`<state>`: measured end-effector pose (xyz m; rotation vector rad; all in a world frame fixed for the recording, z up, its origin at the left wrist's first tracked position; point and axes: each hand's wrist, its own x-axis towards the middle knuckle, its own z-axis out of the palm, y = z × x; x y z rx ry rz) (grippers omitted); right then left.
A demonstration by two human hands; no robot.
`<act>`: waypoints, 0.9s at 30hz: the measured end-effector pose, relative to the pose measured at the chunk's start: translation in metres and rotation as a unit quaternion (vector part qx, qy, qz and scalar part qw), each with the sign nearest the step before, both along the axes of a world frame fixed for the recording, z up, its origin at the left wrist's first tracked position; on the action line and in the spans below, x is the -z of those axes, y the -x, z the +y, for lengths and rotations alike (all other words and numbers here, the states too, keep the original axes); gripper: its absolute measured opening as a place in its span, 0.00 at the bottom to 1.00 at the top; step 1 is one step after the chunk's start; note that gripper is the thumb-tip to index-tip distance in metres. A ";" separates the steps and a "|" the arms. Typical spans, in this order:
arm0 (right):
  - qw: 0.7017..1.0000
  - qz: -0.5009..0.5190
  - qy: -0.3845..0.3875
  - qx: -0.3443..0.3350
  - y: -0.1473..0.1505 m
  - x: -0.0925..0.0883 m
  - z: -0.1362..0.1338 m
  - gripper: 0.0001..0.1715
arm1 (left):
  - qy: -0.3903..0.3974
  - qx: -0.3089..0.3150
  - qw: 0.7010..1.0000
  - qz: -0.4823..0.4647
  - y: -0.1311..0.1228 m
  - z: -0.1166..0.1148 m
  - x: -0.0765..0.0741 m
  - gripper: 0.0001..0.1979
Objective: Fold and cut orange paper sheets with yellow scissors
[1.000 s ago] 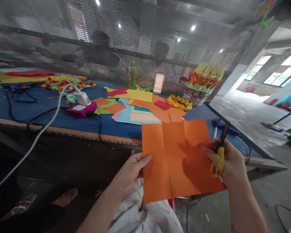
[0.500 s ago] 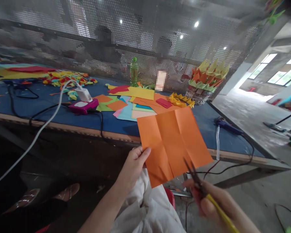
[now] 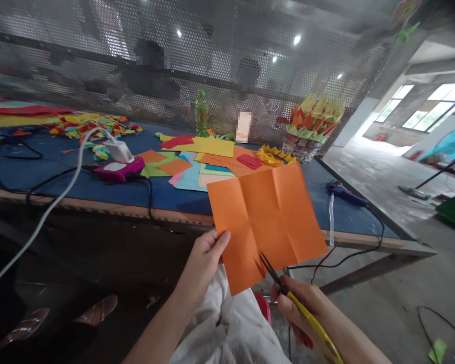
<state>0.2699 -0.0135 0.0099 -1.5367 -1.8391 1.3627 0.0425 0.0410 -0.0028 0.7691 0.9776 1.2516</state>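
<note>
My left hand (image 3: 208, 260) pinches the left edge of an orange sheet of paper (image 3: 267, 212), thumb on top. Two creases run down the sheet and split it into three panels. In my right hand (image 3: 301, 306) is a pair of scissors (image 3: 288, 290) with yellow handles and dark blades. The blades lie over the sheet's lower edge, near the lower end of the left crease; whether the paper is between them I cannot tell. My right fingers wrap the handles and partly hide them.
On the blue table (image 3: 163, 194) lie coloured paper sheets (image 3: 212, 146), a purple power strip (image 3: 119, 169) with a white plug, and a glue gun (image 3: 345, 194). Behind stand a green bottle (image 3: 201, 114) and a basket of folded paper (image 3: 313, 126). A white cable (image 3: 60, 197) hangs at left.
My right hand has moved left with the scissors, bringing the blades to the sheet's lower edge near the left crease. My left hand keeps its hold. The whole view has shifted slightly.
</note>
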 end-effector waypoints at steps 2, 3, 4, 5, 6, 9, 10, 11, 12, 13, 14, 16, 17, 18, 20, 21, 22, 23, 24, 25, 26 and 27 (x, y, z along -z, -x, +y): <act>1.000 0.011 -0.003 -0.009 -0.001 0.003 0.001 0.34 | 0.000 0.006 1.000 -0.005 0.000 0.000 0.003 0.23; 1.000 0.019 -0.003 -0.013 -0.001 0.004 0.002 0.34 | 0.000 0.009 1.000 -0.010 0.000 0.000 0.005 0.22; 1.000 0.026 0.000 -0.016 -0.001 0.005 0.003 0.34 | 0.001 0.011 1.000 -0.013 -0.001 0.000 0.006 0.21; 0.999 0.030 0.005 -0.018 0.000 0.005 0.003 0.34 | 0.004 0.014 1.000 -0.017 -0.001 0.000 0.007 0.20; 0.999 0.032 0.011 -0.018 0.000 0.005 0.004 0.34 | 0.007 0.015 1.000 -0.022 -0.003 -0.001 0.007 0.20; 0.999 0.044 0.024 -0.007 0.002 0.009 0.005 0.33 | 0.021 0.012 0.999 -0.027 -0.008 -0.002 0.007 0.21; 0.998 0.055 0.025 0.000 0.003 0.011 0.005 0.33 | 0.022 0.010 0.999 -0.026 -0.009 -0.002 0.007 0.21; 0.997 0.069 0.025 0.007 0.004 0.014 0.005 0.32 | 0.022 0.009 0.999 -0.024 -0.011 -0.003 0.007 0.21; 0.996 0.082 0.025 0.014 0.005 0.018 0.005 0.32 | 0.020 0.010 1.000 -0.020 -0.012 -0.003 0.007 0.20; 0.995 0.093 0.025 0.021 0.007 0.021 0.005 0.31 | 0.016 0.014 1.000 -0.016 -0.013 -0.003 0.007 0.20; 0.994 0.104 0.023 0.026 0.008 0.024 0.005 0.31 | 0.011 0.017 1.000 -0.014 -0.014 -0.003 0.008 0.19; 0.992 0.119 0.012 0.030 0.011 0.028 0.004 0.30 | 0.004 0.021 1.000 -0.017 -0.015 -0.003 0.008 0.19; 0.992 0.121 0.001 0.034 0.012 0.028 0.004 0.30 | 0.003 0.024 1.000 -0.021 -0.015 -0.004 0.008 0.20; 0.992 0.120 -0.013 0.037 0.014 0.028 0.003 0.30 | 0.003 0.026 0.999 -0.027 -0.014 -0.004 0.008 0.21; 0.992 0.112 -0.040 0.041 0.016 0.025 0.003 0.29 | 0.001 0.035 0.999 -0.041 -0.014 -0.004 0.008 0.23; 0.992 0.109 -0.049 0.045 0.017 0.024 0.003 0.29 | -0.002 0.039 0.998 -0.046 -0.013 -0.005 0.008 0.24; 0.991 0.111 -0.055 0.048 0.018 0.023 0.003 0.29 | -0.005 0.043 0.998 -0.047 -0.012 -0.005 0.007 0.25; 0.990 0.116 -0.060 0.051 0.019 0.023 0.003 0.30 | -0.007 0.046 0.998 -0.042 -0.012 -0.005 0.007 0.25; 0.989 0.124 -0.064 0.054 0.020 0.023 0.003 0.30 | -0.009 0.048 0.998 -0.033 -0.011 -0.005 0.007 0.25; 0.987 0.131 -0.069 0.059 0.020 0.024 0.003 0.31 | -0.010 0.051 0.998 -0.023 -0.011 -0.005 0.006 0.24; 0.986 0.138 -0.073 0.061 0.021 0.025 0.004 0.32 | -0.013 0.052 0.998 -0.014 -0.010 -0.005 0.006 0.23; 0.984 0.146 -0.076 0.061 0.021 0.027 0.005 0.33 | -0.018 0.052 0.998 -0.007 -0.010 -0.005 0.006 0.22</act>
